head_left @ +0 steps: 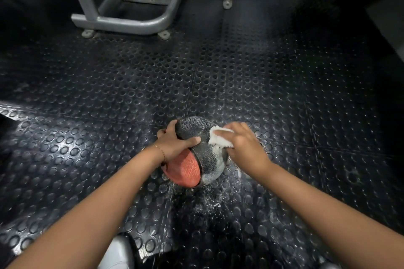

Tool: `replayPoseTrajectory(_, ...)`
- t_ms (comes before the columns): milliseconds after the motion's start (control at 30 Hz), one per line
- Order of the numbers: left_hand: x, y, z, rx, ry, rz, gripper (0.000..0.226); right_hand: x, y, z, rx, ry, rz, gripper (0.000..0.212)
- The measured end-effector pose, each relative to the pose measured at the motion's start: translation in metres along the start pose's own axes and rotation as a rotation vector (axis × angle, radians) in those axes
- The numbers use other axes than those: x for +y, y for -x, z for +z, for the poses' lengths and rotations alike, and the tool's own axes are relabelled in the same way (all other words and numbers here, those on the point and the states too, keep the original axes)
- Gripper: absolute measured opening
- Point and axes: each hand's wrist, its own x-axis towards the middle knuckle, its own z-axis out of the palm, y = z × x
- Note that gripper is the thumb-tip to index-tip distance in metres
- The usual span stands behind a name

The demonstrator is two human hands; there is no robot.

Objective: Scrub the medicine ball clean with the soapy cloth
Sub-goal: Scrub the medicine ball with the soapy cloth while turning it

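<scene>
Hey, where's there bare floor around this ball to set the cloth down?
Bare studded mat lies between the medicine ball and the grey machine frame, and also right of the right hand holding the cloth. Crowded: nearest you, with soapy splashes and a white shoe.

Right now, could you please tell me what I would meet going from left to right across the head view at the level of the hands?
left hand → medicine ball → cloth → right hand

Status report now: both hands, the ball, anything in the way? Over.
Left hand grips medicine ball from above. Right hand holds white cloth against its right side. Ball on wet floor mat, suds around. Nothing in the way.
</scene>
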Motion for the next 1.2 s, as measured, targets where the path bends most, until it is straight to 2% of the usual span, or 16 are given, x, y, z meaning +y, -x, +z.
replayPoseTrajectory(67,0.001,-0.001,0.0,-0.001,0.008,-0.003,0.094,-0.005,0.001,-0.001,-0.033,-0.013,0.041,0.055)
replayPoseTrajectory(200,-0.003,0.0,-0.004,-0.007,0.031,0.0,0.09,-0.011,0.016,0.0,-0.028,0.039,-0.131,0.059)
replayPoseTrajectory(233,-0.005,0.0,-0.005,-0.013,0.031,0.003,0.091,-0.007,0.014,0.001,-0.027,0.044,-0.126,0.058)
replayPoseTrajectory(367,-0.008,0.001,-0.005,-0.02,0.039,0.003,0.092,0.002,-0.004,0.003,-0.02,-0.04,0.098,0.049)
replayPoseTrajectory(533,-0.015,-0.001,-0.013,-0.048,0.085,-0.005,0.098,-0.008,0.004,-0.004,-0.13,-0.128,0.008,0.051)
replayPoseTrajectory(667,-0.018,0.003,-0.015,-0.058,0.085,-0.022,0.096,0.004,-0.008,0.002,-0.09,-0.192,0.181,0.04)
replayPoseTrajectory(733,-0.019,0.001,-0.015,-0.05,0.079,-0.024,0.095,0.0,-0.004,0.001,-0.113,-0.2,0.216,0.043)
replayPoseTrajectory(867,-0.02,-0.001,-0.017,-0.048,0.115,-0.03,0.092,-0.016,0.01,-0.005,-0.173,-0.177,0.095,0.053)
replayPoseTrajectory(933,-0.019,0.001,-0.018,-0.051,0.132,-0.036,0.1,-0.017,0.008,-0.005,-0.149,-0.193,0.127,0.053)
replayPoseTrajectory(1033,-0.018,0.0,-0.02,-0.074,0.081,-0.042,0.126,-0.015,-0.001,-0.003,-0.093,-0.236,0.227,0.05)
replayPoseTrajectory(1133,-0.018,-0.004,-0.026,-0.094,-0.061,-0.016,0.101,-0.017,0.001,-0.001,-0.127,-0.17,0.195,0.053)
replayPoseTrajectory(1200,-0.015,-0.006,-0.031,-0.069,-0.164,0.038,0.098,-0.019,0.003,0.002,-0.135,-0.129,0.164,0.057)
